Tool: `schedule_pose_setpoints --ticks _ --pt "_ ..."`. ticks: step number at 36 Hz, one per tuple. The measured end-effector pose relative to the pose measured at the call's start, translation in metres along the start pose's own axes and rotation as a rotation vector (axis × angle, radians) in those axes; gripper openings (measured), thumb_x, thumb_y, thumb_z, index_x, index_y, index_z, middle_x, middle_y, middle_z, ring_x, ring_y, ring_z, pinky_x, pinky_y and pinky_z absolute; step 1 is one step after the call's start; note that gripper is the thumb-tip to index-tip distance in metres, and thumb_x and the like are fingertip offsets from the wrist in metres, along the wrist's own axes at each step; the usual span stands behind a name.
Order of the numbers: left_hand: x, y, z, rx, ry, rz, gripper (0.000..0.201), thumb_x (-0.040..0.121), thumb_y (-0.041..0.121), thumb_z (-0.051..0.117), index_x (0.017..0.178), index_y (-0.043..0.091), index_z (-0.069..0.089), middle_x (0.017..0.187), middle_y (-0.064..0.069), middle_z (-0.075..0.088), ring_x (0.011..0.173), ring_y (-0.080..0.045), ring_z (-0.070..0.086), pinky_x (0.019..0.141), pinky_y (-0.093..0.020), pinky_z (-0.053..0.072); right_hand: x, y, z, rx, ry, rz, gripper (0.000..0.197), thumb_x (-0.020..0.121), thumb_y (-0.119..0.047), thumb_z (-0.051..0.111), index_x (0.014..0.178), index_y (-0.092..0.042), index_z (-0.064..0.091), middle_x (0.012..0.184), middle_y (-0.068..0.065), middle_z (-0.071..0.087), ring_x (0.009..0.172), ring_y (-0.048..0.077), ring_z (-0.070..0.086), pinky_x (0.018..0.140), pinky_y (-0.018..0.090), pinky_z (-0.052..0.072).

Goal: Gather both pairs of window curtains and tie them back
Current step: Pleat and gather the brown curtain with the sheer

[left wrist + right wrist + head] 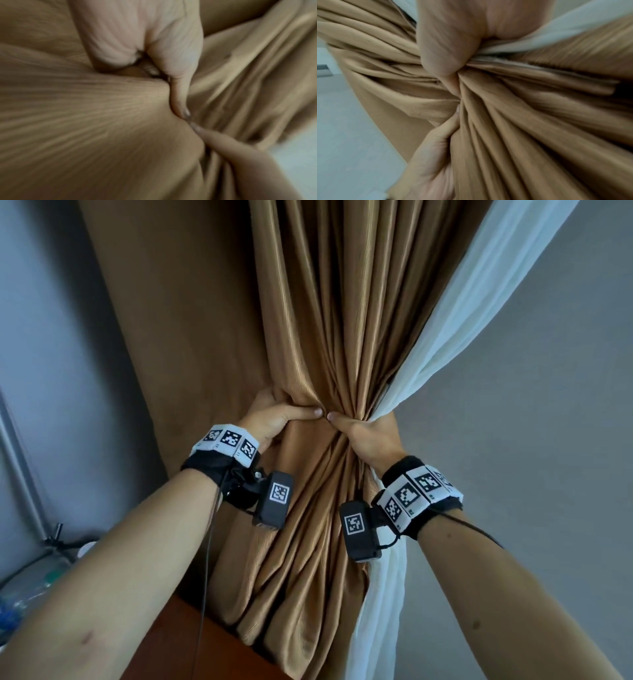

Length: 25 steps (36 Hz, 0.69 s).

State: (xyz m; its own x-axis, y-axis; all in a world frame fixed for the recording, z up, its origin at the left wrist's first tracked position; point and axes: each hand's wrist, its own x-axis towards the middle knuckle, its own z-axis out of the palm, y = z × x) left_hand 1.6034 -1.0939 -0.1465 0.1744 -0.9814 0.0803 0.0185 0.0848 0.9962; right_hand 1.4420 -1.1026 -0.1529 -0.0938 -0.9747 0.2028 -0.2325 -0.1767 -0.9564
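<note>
A golden-brown curtain (329, 320) hangs in folds and is bunched into a narrow waist at mid-height. A sheer white curtain (455, 337) runs down its right side into the same bunch. My left hand (274, 412) grips the bunch from the left, thumb across the front. My right hand (363, 429) grips it from the right, taking in the white sheer too; the two thumbs nearly touch. The left wrist view shows my left hand (145, 44) sunk into the brown curtain (77, 108). The right wrist view shows my right hand (447, 44) clenching the brown curtain (522, 108) and white sheer (556, 33).
A grey wall (531, 405) stands to the right and another (51, 337) to the left. A brown wooden surface (178, 635) lies below the curtain's hem. At lower left, a cluttered glass table (30, 580) and a metal pole (20, 460).
</note>
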Motion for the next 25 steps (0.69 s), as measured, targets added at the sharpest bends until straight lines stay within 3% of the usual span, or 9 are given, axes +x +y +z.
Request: schedule_pose_setpoints --ticks 4,7,10,12,14,16,19,23,25 --pt "-0.004 -0.015 0.014 0.181 0.204 0.197 0.031 0.076 0.016 0.081 0.102 0.004 0.071 0.096 -0.005 0.074 0.092 -0.017 0.070 0.084 -0.026 0.052 0.001 0.000 0.012 -0.077 0.124 -0.022 0.061 0.066 -0.037 0.079 0.119 -0.014 0.058 0.111 0.001 0.066 0.107 0.021 0.063 0.096 0.030 0.050" --pt "-0.017 -0.023 0.025 0.484 0.317 0.312 0.027 0.091 0.015 0.062 0.112 -0.002 0.063 0.109 -0.016 0.066 0.103 -0.030 0.063 0.085 -0.027 0.046 -0.003 -0.001 0.018 -0.102 0.127 -0.031 0.060 0.073 -0.032 0.075 0.126 -0.017 0.052 0.108 -0.003 0.064 0.105 0.020 0.061 0.088 0.021 0.044" --pt "-0.025 -0.024 0.030 0.604 0.273 0.372 0.043 0.091 0.003 0.051 0.134 0.000 0.047 0.135 -0.019 0.045 0.123 -0.034 0.047 0.104 -0.028 0.032 -0.005 -0.005 0.022 -0.046 0.036 0.001 0.071 0.073 -0.024 0.074 0.136 -0.017 0.040 0.110 -0.007 0.057 0.106 0.016 0.057 0.093 0.023 0.042" --pt "-0.027 -0.025 0.032 0.630 0.243 0.378 0.053 0.090 0.001 0.048 0.142 0.002 0.037 0.142 -0.015 0.037 0.129 -0.030 0.040 0.104 -0.016 0.021 -0.006 -0.007 0.022 0.036 -0.059 0.011 0.084 0.069 -0.024 0.081 0.140 -0.016 0.037 0.121 -0.005 0.059 0.113 0.015 0.056 0.101 0.029 0.043" --pt "-0.030 -0.028 0.033 0.603 0.220 0.349 0.055 0.091 0.003 0.048 0.144 0.004 0.033 0.142 -0.012 0.039 0.132 -0.024 0.038 0.099 -0.009 0.017 -0.008 -0.009 0.019 0.123 -0.159 0.011 0.097 0.066 -0.025 0.088 0.143 -0.014 0.032 0.131 -0.005 0.055 0.118 0.011 0.054 0.102 0.024 0.040" --pt "-0.035 -0.027 0.037 0.522 0.201 0.299 0.053 0.090 0.015 0.048 0.140 0.004 0.035 0.139 -0.011 0.046 0.128 -0.019 0.044 0.104 -0.017 0.025 -0.010 -0.012 0.017 0.124 -0.201 0.005 0.110 0.060 -0.030 0.092 0.146 -0.014 0.026 0.135 -0.008 0.049 0.122 0.007 0.049 0.101 0.020 0.036" --pt "-0.039 -0.031 0.045 0.454 0.156 0.284 0.063 0.082 0.042 0.036 0.129 0.001 0.045 0.125 -0.015 0.053 0.120 -0.022 0.050 0.106 -0.035 0.040 -0.014 -0.015 0.020 0.031 -0.075 0.019 0.120 0.053 -0.045 0.092 0.146 -0.015 0.023 0.129 -0.012 0.046 0.120 0.006 0.045 0.100 0.019 0.032" --pt "-0.047 -0.036 0.039 0.570 0.037 0.332 0.053 0.089 0.000 0.048 0.142 0.004 0.041 0.122 -0.004 0.037 0.122 -0.020 0.037 0.106 -0.017 0.024 -0.016 -0.013 0.025 -0.133 0.176 0.007 0.095 0.060 -0.059 0.080 0.136 -0.019 0.041 0.126 -0.004 0.058 0.119 0.022 0.055 0.094 0.023 0.038" --pt "-0.046 -0.034 0.029 0.513 -0.003 0.321 0.047 0.088 -0.002 0.054 0.134 0.004 0.051 0.114 0.001 0.037 0.113 -0.013 0.041 0.101 -0.013 0.027 -0.014 -0.012 0.026 -0.183 0.193 -0.021 0.084 0.065 -0.057 0.077 0.133 -0.018 0.047 0.125 -0.002 0.060 0.118 0.024 0.056 0.098 0.026 0.042"
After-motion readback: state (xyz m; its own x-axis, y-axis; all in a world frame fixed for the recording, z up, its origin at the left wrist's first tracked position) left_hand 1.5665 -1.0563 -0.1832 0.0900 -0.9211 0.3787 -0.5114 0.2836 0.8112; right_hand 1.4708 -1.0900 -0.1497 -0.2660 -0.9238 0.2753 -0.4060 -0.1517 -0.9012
